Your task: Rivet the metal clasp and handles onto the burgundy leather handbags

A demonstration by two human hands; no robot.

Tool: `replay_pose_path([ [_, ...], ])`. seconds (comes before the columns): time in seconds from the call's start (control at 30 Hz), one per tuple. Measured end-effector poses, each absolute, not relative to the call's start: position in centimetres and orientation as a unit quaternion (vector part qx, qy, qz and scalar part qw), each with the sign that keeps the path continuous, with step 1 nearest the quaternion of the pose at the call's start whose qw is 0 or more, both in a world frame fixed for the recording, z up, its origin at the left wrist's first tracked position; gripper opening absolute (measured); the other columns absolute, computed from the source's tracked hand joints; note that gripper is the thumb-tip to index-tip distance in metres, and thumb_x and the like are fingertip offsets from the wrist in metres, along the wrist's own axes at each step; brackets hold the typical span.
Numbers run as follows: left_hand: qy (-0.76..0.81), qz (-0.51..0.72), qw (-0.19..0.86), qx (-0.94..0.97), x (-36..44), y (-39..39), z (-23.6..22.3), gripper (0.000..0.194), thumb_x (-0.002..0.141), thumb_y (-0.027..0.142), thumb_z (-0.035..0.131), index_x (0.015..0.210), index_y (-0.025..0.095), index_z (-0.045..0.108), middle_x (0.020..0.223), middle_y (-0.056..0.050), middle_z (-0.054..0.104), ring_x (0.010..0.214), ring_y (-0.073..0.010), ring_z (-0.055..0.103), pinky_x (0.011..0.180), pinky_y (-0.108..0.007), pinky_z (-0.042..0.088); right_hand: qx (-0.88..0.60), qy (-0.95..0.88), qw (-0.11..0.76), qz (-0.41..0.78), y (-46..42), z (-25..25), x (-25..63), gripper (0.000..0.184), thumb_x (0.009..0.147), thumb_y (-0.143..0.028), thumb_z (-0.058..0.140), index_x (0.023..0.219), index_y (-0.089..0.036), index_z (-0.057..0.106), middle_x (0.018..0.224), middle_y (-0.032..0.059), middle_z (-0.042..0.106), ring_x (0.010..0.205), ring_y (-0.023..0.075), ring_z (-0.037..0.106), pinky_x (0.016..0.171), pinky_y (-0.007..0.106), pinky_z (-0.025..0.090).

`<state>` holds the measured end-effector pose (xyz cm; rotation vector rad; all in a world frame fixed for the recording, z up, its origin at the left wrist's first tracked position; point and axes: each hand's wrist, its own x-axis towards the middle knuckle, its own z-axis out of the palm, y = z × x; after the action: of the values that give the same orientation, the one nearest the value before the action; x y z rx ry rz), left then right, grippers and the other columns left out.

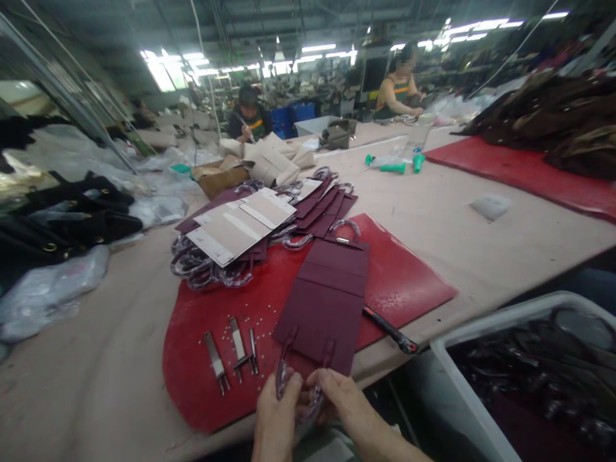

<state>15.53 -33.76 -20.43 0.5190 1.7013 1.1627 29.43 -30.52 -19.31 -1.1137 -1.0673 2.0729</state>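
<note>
A flat burgundy bag body (pixel 325 301) lies lengthwise on the red board (pixel 192 378), one handle at its far end and another at its near end. The near handle (pixel 283 362), partly wrapped in clear plastic, is between my hands at the table edge. My left hand (pixel 279 407) closes on its left side, thumb up. Closed around the right side is my right hand (pixel 344 398); its lower fingers are partly hidden. Left of the bag body, metal punch tools (pixel 214 359) rest among small punched bits. A black-and-red tool (pixel 392 330) sits at the right, partly beside the bag body.
Stacked burgundy bag pieces (pixel 317 208) and pale panels (pixel 240 224) cover the board's far left. A white bin (pixel 476 385) of dark pieces stands at right. Black bags (pixel 62 212) are at left, green-capped bottles (pixel 392 168) farther back. Two people work across the table.
</note>
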Motion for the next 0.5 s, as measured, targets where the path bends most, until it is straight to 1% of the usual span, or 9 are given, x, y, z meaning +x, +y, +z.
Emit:
replay_pose_path([
  [0.07, 0.650, 0.523, 0.537, 0.128, 15.0, -33.6, -20.4, 0.056, 0.059, 0.062, 0.080, 0.080, 0.014, 0.061, 0.069, -0.007, 0.068, 0.060, -0.0227, 0.068, 0.055, -0.030, 0.053, -0.417, -0.508, 0.176, 0.733, -30.0, -17.9, 30.4, 0.056, 0.084, -0.072, 0.053, 0.082, -0.017, 0.061, 0.070, 0.0023, 0.061, 0.058, 0.0142, 0.056, 0.054, 0.025, 0.040],
  [0.13, 0.628, 0.554, 0.536, 0.107, 14.3, -33.2, -19.6, 0.055, 0.058, 0.059, 0.083, 0.080, 0.014, 0.061, 0.064, -0.003, 0.066, 0.051, -0.0163, 0.063, 0.049, -0.023, 0.048, -0.410, -0.622, 0.099, 0.660, -29.2, -16.3, 32.6, 0.042, 0.091, -0.057, 0.050, 0.077, -0.019, 0.061, 0.069, 0.0020, 0.062, 0.059, 0.0145, 0.054, 0.054, 0.026, 0.038],
  [0.17, 0.627, 0.564, 0.526, 0.113, 14.1, -33.0, -19.0, 0.054, 0.060, 0.058, 0.083, 0.081, 0.014, 0.062, 0.064, -0.002, 0.066, 0.049, -0.0135, 0.061, 0.047, -0.021, 0.047, -0.420, -0.676, 0.094, 0.598, -28.6, -15.7, 34.0, 0.036, 0.093, -0.049, 0.049, 0.075, -0.020, 0.061, 0.069, 0.0022, 0.062, 0.062, 0.0156, 0.055, 0.057, 0.026, 0.038],
  [0.23, 0.623, 0.575, 0.517, 0.119, 13.7, -32.8, -17.6, 0.055, 0.061, 0.058, 0.083, 0.084, 0.014, 0.061, 0.065, -0.001, 0.066, 0.045, -0.0108, 0.058, 0.043, -0.019, 0.045, -0.484, -0.750, 0.137, 0.429, -27.0, -15.4, 37.0, 0.027, 0.090, -0.042, 0.051, 0.076, -0.023, 0.063, 0.075, 0.0046, 0.065, 0.071, 0.0206, 0.058, 0.065, 0.031, 0.041],
  [0.27, 0.615, 0.577, 0.526, 0.112, 13.6, -32.7, -17.0, 0.057, 0.060, 0.058, 0.084, 0.086, 0.014, 0.060, 0.066, -0.001, 0.066, 0.045, -0.0108, 0.058, 0.042, -0.019, 0.045, -0.529, -0.760, 0.183, 0.330, -26.1, -15.8, 38.3, 0.021, 0.088, -0.040, 0.053, 0.081, -0.025, 0.064, 0.081, 0.0069, 0.067, 0.075, 0.0237, 0.060, 0.068, 0.034, 0.043],
  [0.3, 0.604, 0.579, 0.539, 0.096, 13.5, -32.8, -16.4, 0.059, 0.058, 0.058, 0.085, 0.088, 0.015, 0.059, 0.067, 0.000, 0.065, 0.044, -0.0111, 0.057, 0.040, -0.020, 0.046, -0.554, -0.771, 0.213, 0.231, -25.0, -16.4, 39.5, 0.022, 0.087, -0.040, 0.052, 0.092, -0.024, 0.066, 0.091, 0.0105, 0.067, 0.082, 0.0272, 0.060, 0.073, 0.038, 0.044],
  [0.33, 0.590, 0.582, 0.555, 0.077, 13.5, -32.9, -16.0, 0.061, 0.056, 0.057, 0.086, 0.091, 0.015, 0.058, 0.067, 0.001, 0.064, 0.044, -0.0115, 0.057, 0.038, -0.020, 0.046, -0.556, -0.788, 0.216, 0.155, -23.8, -17.3, 40.6, 0.027, 0.086, -0.043, 0.052, 0.101, -0.023, 0.065, 0.100, 0.0142, 0.065, 0.089, 0.0307, 0.059, 0.077, 0.041, 0.045],
  [0.4, 0.564, 0.582, 0.584, 0.043, 13.6, -33.2, -15.6, 0.063, 0.055, 0.056, 0.087, 0.092, 0.016, 0.056, 0.067, 0.002, 0.063, 0.044, -0.0119, 0.057, 0.036, -0.021, 0.045, -0.552, -0.810, 0.196, 0.035, -21.4, -19.2, 42.4, 0.034, 0.088, -0.045, 0.048, 0.104, -0.019, 0.063, 0.104, 0.0184, 0.062, 0.092, 0.0345, 0.058, 0.078, 0.046, 0.046],
  [0.5, 0.541, 0.579, 0.610, 0.022, 14.2, -34.2, -16.1, 0.062, 0.058, 0.055, 0.087, 0.094, 0.017, 0.055, 0.070, 0.002, 0.063, 0.044, -0.0114, 0.056, 0.035, -0.021, 0.046, -0.533, -0.835, 0.136, -0.033, -18.2, -21.0, 45.1, 0.033, 0.094, -0.042, 0.041, 0.099, -0.018, 0.063, 0.088, 0.0159, 0.059, 0.082, 0.0325, 0.057, 0.072, 0.045, 0.046],
])
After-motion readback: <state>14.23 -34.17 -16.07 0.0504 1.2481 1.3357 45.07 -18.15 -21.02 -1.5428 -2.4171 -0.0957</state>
